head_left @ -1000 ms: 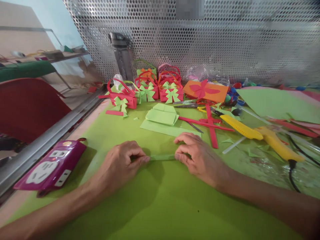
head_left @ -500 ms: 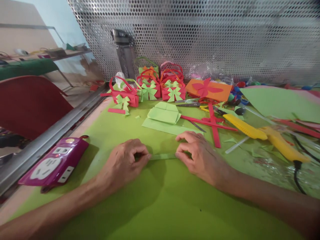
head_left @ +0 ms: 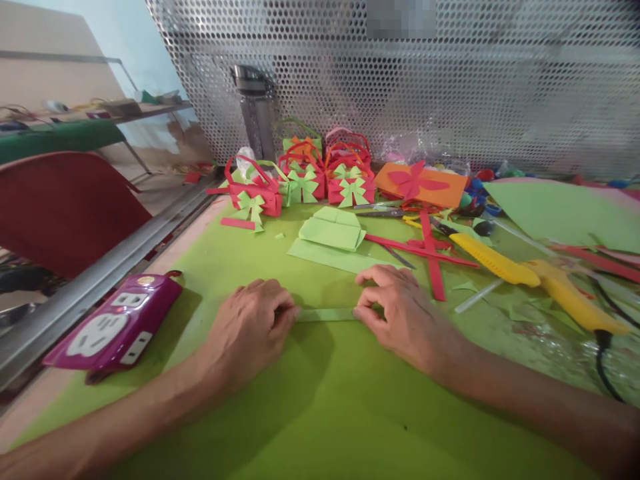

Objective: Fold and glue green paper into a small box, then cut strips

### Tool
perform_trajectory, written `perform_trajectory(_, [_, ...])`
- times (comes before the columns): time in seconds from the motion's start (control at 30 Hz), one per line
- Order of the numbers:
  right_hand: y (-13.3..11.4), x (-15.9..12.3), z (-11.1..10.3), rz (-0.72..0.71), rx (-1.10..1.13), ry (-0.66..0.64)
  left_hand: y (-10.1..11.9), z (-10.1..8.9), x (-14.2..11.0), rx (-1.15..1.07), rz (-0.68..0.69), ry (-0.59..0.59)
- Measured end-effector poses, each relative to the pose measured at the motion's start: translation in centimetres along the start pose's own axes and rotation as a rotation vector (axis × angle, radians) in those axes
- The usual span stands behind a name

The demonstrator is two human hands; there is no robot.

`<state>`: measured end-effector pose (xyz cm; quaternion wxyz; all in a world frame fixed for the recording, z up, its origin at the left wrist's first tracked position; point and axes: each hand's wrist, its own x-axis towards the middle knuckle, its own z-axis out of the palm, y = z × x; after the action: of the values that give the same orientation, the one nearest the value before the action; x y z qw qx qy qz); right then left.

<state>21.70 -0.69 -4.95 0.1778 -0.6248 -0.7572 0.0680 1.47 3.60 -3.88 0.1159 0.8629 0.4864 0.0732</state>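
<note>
A narrow light green paper strip (head_left: 327, 315) stretches between my two hands, low over the green table covering. My left hand (head_left: 253, 323) pinches its left end between thumb and forefinger. At the other end, my right hand (head_left: 400, 313) grips the strip with thumb and index finger, its other fingers curled loosely above. Just beyond the hands lies a folded light green paper piece (head_left: 331, 230) on a flat green sheet. Crossed red paper strips (head_left: 433, 267) rest to the right of it.
Several small red paper bags with green bows (head_left: 353, 187) stand at the back, before a water bottle (head_left: 257, 113). A purple power strip (head_left: 117, 327) sits at left. On the right are a yellow glue gun (head_left: 570, 293), a yellow cutter (head_left: 493, 259), scissors (head_left: 380, 211) and paper scraps.
The view has shifted slightly, so everything appears a little lower and to the right. Both hands keep their pinch on the strip, and slightly more of it shows between them.
</note>
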Motion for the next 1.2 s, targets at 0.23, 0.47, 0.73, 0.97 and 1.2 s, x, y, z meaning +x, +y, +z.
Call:
perform_trajectory(0.23, [-0.2, 0.0, -0.1, 0.0, -0.004, -0.01, -0.3, -0.1, -0.1, 0.028, 0.007, 0.023])
perform_trajectory(0.47, [0.0, 0.0, 0.1, -0.015, -0.001, -0.004, -0.9, 0.0, -0.3, 0.009, 0.049, 0.028])
perform_trajectory(0.73, [0.2, 0.1, 0.4, -0.027, 0.002, 0.025, -1.2, 0.3, -0.4, 0.029, 0.061, 0.029])
perform_trajectory(0.97, [0.2, 0.1, 0.4, -0.028, 0.001, 0.011, -1.3, 0.4, -0.3, 0.058, 0.062, -0.023])
perform_trajectory(1.2, [0.2, 0.1, 0.5, -0.057, -0.048, 0.019, -1.2, 0.3, 0.0, 0.105, 0.081, -0.032])
